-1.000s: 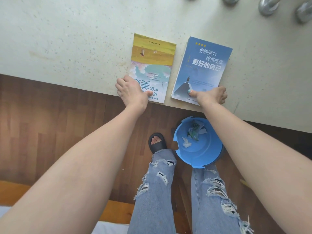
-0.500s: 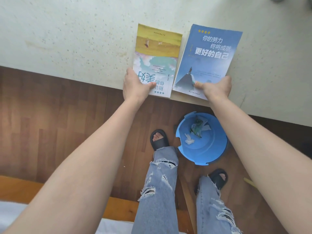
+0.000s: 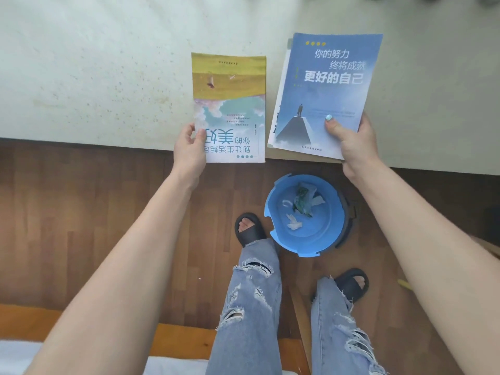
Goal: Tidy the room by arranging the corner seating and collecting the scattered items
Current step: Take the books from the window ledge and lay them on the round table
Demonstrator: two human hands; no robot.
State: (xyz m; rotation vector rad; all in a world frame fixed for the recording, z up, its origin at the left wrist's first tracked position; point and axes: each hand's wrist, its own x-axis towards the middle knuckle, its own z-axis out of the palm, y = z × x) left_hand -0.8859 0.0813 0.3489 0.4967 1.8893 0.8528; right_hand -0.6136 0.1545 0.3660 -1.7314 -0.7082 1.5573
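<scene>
- I am holding the yellow book (image 3: 228, 104) and the blue book (image 3: 324, 96) side by side over the near edge of the pale table (image 3: 94, 77). There is a narrow gap between them and they are not touching.
- Both books are lying with their long sides running away from me. The yellow one is sitting straight with its title upside down to me, and the blue one is leaning slightly to the right with its title the right way up.
- My left hand (image 3: 189, 147) is pinching the yellow book's near left corner, thumb on the cover and fingers underneath.
- My right hand (image 3: 351, 142) is gripping the blue book's near right corner, thumb on the cover and fingers curled round the outer edge.
- Both books seem to be coming up off the table, though I cannot tell for sure from this angle.
- If I am stacking them, I am thinking the move is sideways: the blue book lies directly right of the yellow one, each hand has its own book, and the free inner edges are facing each other.
- A blue bin (image 3: 305, 215) holding some scraps is standing on the wooden floor (image 3: 81, 212) below the blue book, close to my feet.
</scene>
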